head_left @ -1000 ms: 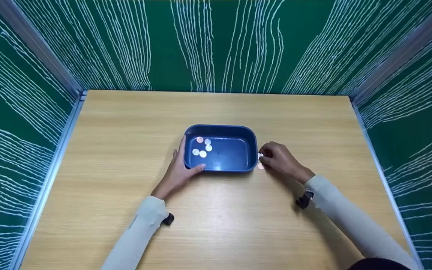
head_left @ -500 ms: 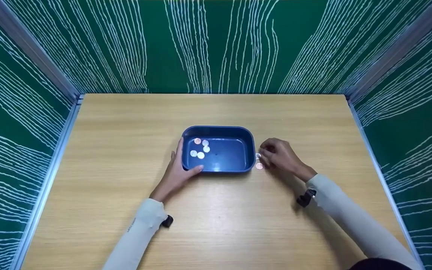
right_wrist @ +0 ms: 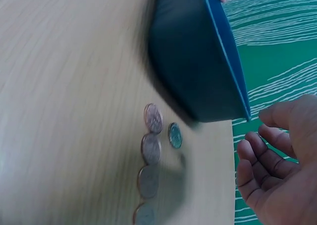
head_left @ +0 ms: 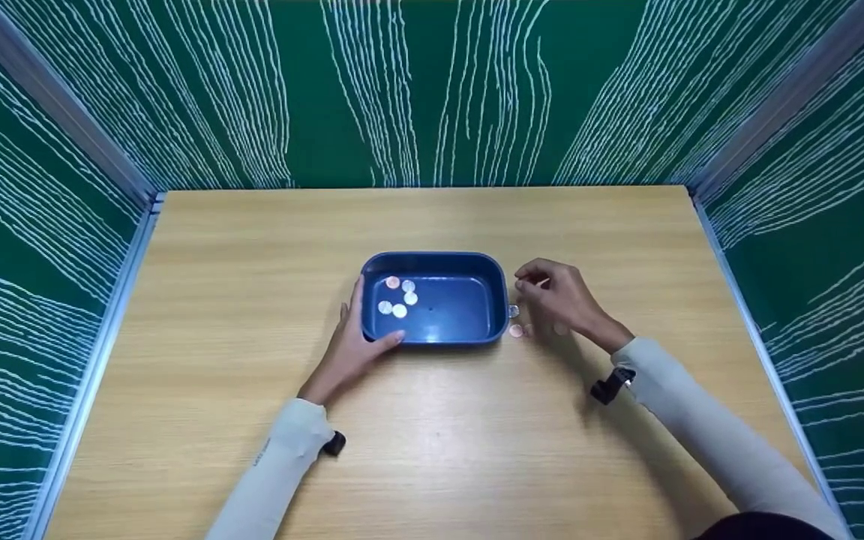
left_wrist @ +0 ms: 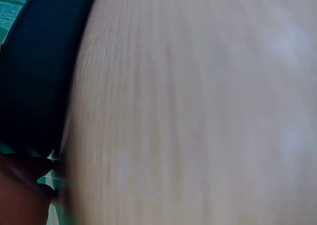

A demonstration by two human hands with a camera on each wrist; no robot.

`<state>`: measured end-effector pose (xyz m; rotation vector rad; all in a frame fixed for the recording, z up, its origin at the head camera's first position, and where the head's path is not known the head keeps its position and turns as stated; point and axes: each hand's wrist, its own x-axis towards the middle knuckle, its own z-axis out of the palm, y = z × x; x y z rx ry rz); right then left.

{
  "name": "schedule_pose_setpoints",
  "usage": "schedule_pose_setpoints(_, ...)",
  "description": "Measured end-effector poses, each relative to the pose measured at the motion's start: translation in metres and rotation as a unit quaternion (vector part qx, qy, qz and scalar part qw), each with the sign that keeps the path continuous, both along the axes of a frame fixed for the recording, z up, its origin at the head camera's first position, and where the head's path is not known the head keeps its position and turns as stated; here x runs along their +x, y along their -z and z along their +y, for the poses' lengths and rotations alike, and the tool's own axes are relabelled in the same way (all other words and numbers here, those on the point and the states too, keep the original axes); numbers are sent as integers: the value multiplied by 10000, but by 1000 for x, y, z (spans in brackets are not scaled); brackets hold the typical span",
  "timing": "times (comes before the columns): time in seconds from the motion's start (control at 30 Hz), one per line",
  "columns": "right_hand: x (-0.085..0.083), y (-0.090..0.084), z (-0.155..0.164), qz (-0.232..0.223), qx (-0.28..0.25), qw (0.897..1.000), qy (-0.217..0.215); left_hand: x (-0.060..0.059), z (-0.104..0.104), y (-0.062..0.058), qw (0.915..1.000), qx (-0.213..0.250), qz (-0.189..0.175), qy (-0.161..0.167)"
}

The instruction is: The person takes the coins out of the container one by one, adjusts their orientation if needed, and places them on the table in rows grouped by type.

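Observation:
A blue plastic tub (head_left: 493, 300) stands mid-table with several coins (head_left: 400, 297) in its left half. My left hand (head_left: 352, 341) grips the tub's near-left corner, fingers along the left wall and thumb on the near wall; in the left wrist view only the blurred tub wall (left_wrist: 39, 71) shows. My right hand (head_left: 552, 296) hovers just right of the tub, fingers curled, thumb and forefinger close together; whether they pinch a coin does not show. Below it several coins (right_wrist: 151, 150) lie in a row on the table, and one more coin (right_wrist: 174, 135) sits beside the tub (right_wrist: 198, 61).
The wooden table (head_left: 432, 450) is walled on three sides by green panels with white lines (head_left: 432, 90). A metal rail (head_left: 94, 360) runs along its left edge. Black wrist cameras sit on both sleeves.
My right hand has lifted off the coins beside the tub and moved slightly up and away, uncovering more coins on the table. The left hand and tub have stayed put.

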<state>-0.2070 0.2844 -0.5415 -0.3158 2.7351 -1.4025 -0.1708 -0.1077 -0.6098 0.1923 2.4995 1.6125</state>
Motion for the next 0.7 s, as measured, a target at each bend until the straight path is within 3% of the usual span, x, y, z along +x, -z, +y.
schedule_pose_setpoints(0.37, -7, -8, -25, -56, -202, 9996, -191, -1, -2, 1, 9998, -37, 148, 100)
schedule_pose_setpoints(0.7, -15, -6, -47, 81, -268, 9978, -594, -1, -2, 1, 10000, -57, -44, 51)
